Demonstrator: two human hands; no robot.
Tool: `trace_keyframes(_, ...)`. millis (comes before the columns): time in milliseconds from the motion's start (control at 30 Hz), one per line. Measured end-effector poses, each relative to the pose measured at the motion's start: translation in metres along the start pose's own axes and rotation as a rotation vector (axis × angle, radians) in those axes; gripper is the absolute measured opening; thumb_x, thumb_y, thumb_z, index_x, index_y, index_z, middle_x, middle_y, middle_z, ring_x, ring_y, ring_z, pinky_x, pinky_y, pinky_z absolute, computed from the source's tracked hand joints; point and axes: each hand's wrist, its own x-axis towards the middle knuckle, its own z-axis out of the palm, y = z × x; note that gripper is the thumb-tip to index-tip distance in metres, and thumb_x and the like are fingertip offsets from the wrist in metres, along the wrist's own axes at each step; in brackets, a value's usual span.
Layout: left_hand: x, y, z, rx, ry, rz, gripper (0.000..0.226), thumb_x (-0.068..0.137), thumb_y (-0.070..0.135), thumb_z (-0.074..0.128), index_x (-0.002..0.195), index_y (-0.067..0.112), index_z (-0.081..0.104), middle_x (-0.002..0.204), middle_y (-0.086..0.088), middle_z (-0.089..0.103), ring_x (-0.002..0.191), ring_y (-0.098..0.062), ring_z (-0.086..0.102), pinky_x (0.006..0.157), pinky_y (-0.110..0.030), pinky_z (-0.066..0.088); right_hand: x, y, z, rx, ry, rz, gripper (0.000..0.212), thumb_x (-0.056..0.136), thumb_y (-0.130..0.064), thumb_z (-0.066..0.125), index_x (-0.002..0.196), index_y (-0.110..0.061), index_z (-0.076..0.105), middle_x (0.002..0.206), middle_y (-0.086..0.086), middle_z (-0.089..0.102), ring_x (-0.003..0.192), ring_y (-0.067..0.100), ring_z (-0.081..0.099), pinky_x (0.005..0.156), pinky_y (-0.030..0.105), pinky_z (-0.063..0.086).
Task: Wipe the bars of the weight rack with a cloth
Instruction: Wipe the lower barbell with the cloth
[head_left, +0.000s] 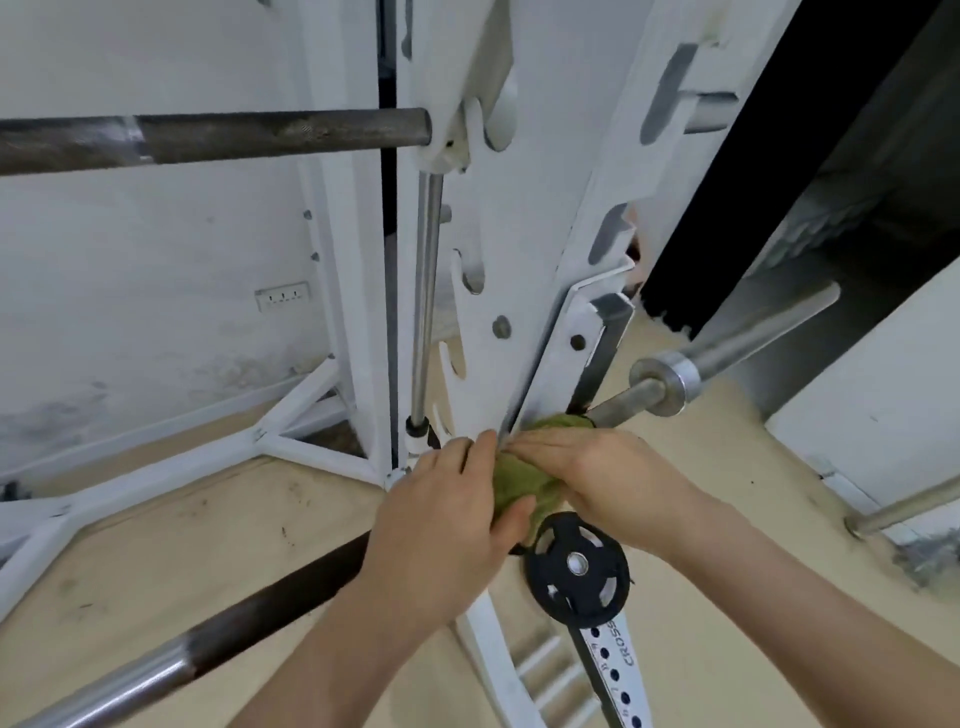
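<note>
We had both hands at the middle of the frame, on the green cloth (521, 480), which was bunched round the lower bar (208, 642) right where it met the white rack (519, 208). Our left hand (441, 525) gripped the cloth from the left, thumb curled under it and fingers over the top. Our right hand (597, 478) lay over it from the right, fingers bent round the cloth, their tips nearly touching those of the left. The bar ran from the lower left corner up under our hands, and its sleeve (670, 382) stuck out to the right of the cloth. A black plate (576, 566) sat just below our hands. Another dark bar (208, 135) crossed the upper left, and a chrome rod (428, 291) stood upright at the centre.
</note>
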Motion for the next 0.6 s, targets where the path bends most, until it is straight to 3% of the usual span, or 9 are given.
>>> trace_keyframes(67,0.004,0.021,0.004,-0.040,0.070,-0.020,0.066,0.093,0.059,0.036,0.149,0.026,0.021,0.139,0.009,0.043,0.123,-0.013,0.042,0.095,-0.028,0.040,-0.014,0.023,-0.022,0.167,0.152,0.217,0.052,0.072,0.008,0.056,0.113,-0.021,0.068,0.098,-0.008,0.070,0.085,0.017,0.066,0.067,0.028,0.053)
trace_keyframes(133,0.010,0.039,0.011,-0.022,0.100,-0.052,0.066,0.094,0.058,0.037,0.149,0.026,0.020,0.140,0.009,0.043,0.124,-0.013,0.043,0.095,-0.028,0.040,-0.023,0.051,-0.042,0.209,0.482,0.405,0.049,0.073,0.007,0.052,0.111,-0.020,0.067,0.096,-0.004,0.067,0.082,0.020,0.060,0.066,0.024,0.047)
trace_keyframes(233,0.022,0.055,0.025,0.068,0.091,-0.136,0.057,0.095,0.054,0.037,0.145,0.027,0.029,0.137,0.010,0.046,0.120,-0.013,0.047,0.093,-0.029,0.043,-0.015,0.075,-0.050,0.128,0.760,0.560,0.044,0.074,0.006,0.058,0.112,-0.016,0.062,0.108,0.008,0.059,0.086,0.029,0.057,0.067,0.036,0.049)
trace_keyframes(267,0.025,0.056,0.030,0.104,0.079,-0.168,0.053,0.096,0.052,0.036,0.143,0.027,0.033,0.134,0.010,0.049,0.116,-0.014,0.050,0.090,-0.030,0.045,-0.008,0.077,-0.045,0.064,0.740,0.547,0.039,0.073,0.005,0.060,0.108,-0.013,0.063,0.109,0.011,0.056,0.083,0.031,0.057,0.061,0.037,0.048)
trace_keyframes(333,0.029,0.053,0.039,0.217,0.022,-0.223,0.045,0.098,0.047,0.035,0.137,0.025,0.044,0.121,0.009,0.059,0.102,-0.017,0.059,0.076,-0.032,0.047,0.002,0.078,-0.021,-0.050,0.529,0.462,0.021,0.073,0.002,0.062,0.093,-0.004,0.065,0.098,0.014,0.058,0.079,0.034,0.058,0.057,0.034,0.043)
trace_keyframes(400,0.029,0.048,0.047,0.356,0.004,-0.218,0.041,0.098,0.043,0.039,0.128,0.021,0.057,0.099,0.006,0.067,0.081,-0.020,0.064,0.060,-0.032,0.045,-0.002,0.078,0.004,-0.073,0.290,0.371,0.012,0.077,-0.005,0.052,0.083,-0.005,0.063,0.088,0.013,0.061,0.085,0.035,0.060,0.073,0.038,0.045)
trace_keyframes(467,0.030,0.046,0.052,0.388,0.031,-0.203,0.038,0.094,0.042,0.047,0.122,0.021,0.062,0.088,0.006,0.069,0.069,-0.021,0.064,0.052,-0.030,0.041,-0.009,0.089,0.007,-0.135,0.224,0.310,0.015,0.080,-0.014,0.048,0.082,-0.014,0.064,0.086,0.002,0.065,0.093,0.024,0.060,0.094,0.042,0.036)
trace_keyframes(533,0.032,0.043,0.053,0.357,0.061,-0.195,0.038,0.092,0.042,0.050,0.121,0.022,0.062,0.087,0.008,0.069,0.068,-0.020,0.064,0.049,-0.028,0.039,-0.014,0.102,-0.007,-0.230,0.244,0.268,0.007,0.072,-0.014,0.061,0.073,-0.020,0.063,0.078,-0.005,0.064,0.090,0.019,0.060,0.088,0.041,0.033)
trace_keyframes(600,0.030,0.040,0.053,0.383,0.103,-0.156,0.039,0.092,0.043,0.047,0.120,0.021,0.062,0.083,0.009,0.068,0.064,-0.018,0.063,0.048,-0.028,0.040,-0.018,0.119,-0.023,-0.347,0.183,0.259,0.014,0.064,-0.011,0.068,0.064,-0.023,0.060,0.068,-0.005,0.060,0.081,0.023,0.058,0.075,0.037,0.027)
